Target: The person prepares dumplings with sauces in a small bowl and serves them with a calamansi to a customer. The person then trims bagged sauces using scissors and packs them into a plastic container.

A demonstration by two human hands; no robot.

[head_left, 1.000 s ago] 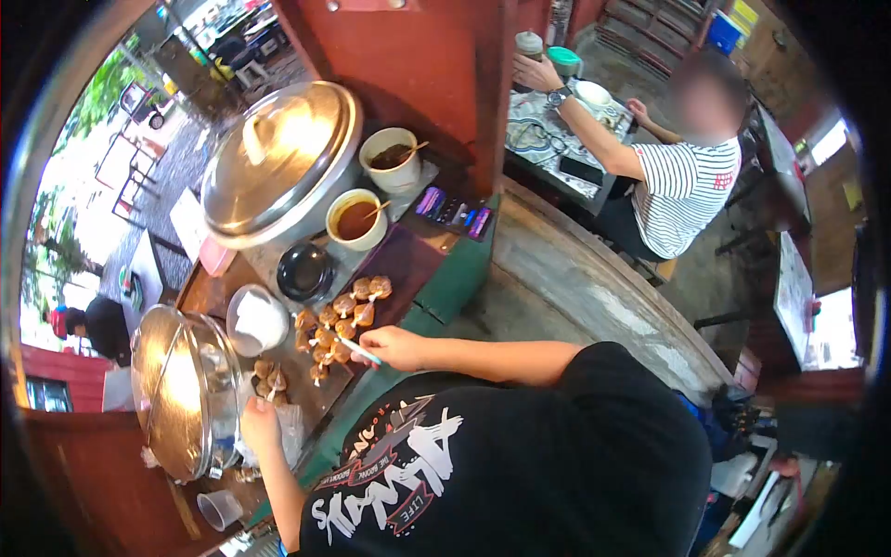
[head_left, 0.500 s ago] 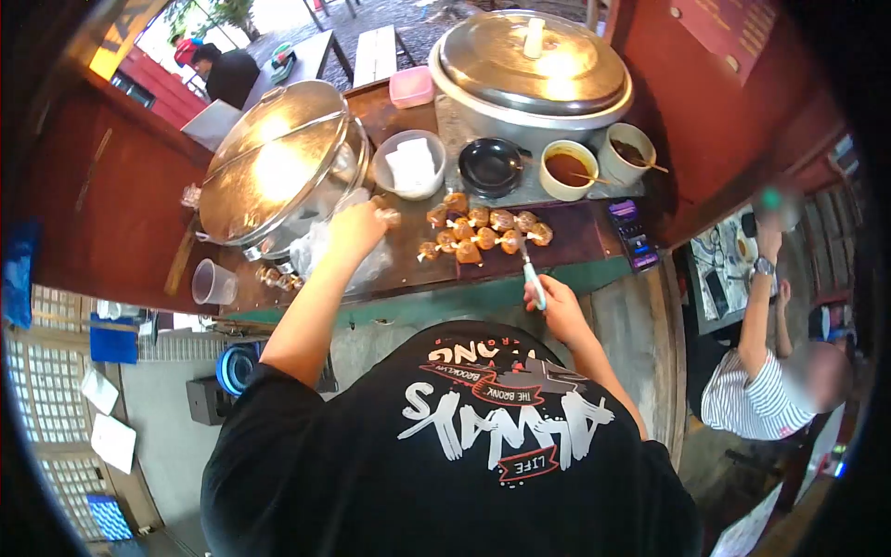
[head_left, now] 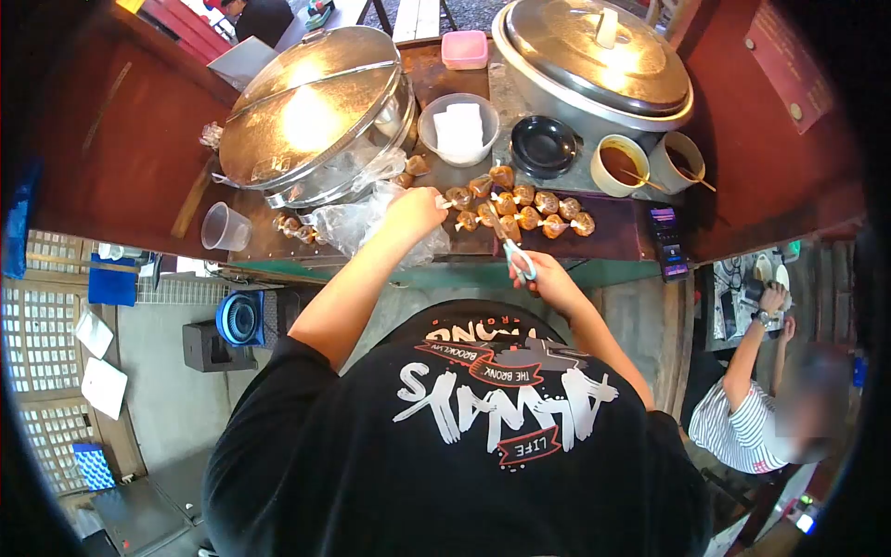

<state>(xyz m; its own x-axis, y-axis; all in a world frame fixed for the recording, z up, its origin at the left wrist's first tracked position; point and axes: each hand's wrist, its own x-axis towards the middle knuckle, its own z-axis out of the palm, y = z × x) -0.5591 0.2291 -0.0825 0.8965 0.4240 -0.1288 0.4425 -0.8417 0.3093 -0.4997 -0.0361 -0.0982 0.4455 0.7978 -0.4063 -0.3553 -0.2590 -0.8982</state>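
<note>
My left hand (head_left: 416, 212) is closed, its fingertips at the tied end of a small sauce bag (head_left: 458, 197), a clear knotted pouch with brown filling. My right hand (head_left: 549, 280) grips scissors (head_left: 517, 257) with light blue handles, blades pointing up and left toward the rows of pouches. Several similar tied pouches (head_left: 528, 218) lie in rows on the counter (head_left: 613, 237). Beneath my left wrist spreads a crumpled clear plastic bag (head_left: 345, 226). Two more brown pouches (head_left: 415, 166) rest just beyond my left hand.
Two large lidded pots (head_left: 311, 111) (head_left: 594, 56) stand at the back. Between them are a tissue tub (head_left: 459, 130), a pink box (head_left: 464, 50) and a black bowl (head_left: 544, 147). Sauce cups (head_left: 620, 165), a phone (head_left: 668, 243) and a plastic cup (head_left: 226, 228) flank the pouches. A person (head_left: 742, 418) works at right.
My left hand has moved right to the near end of the pouch rows. The scissors have shifted left relative to the pouches. The view has also shifted.
</note>
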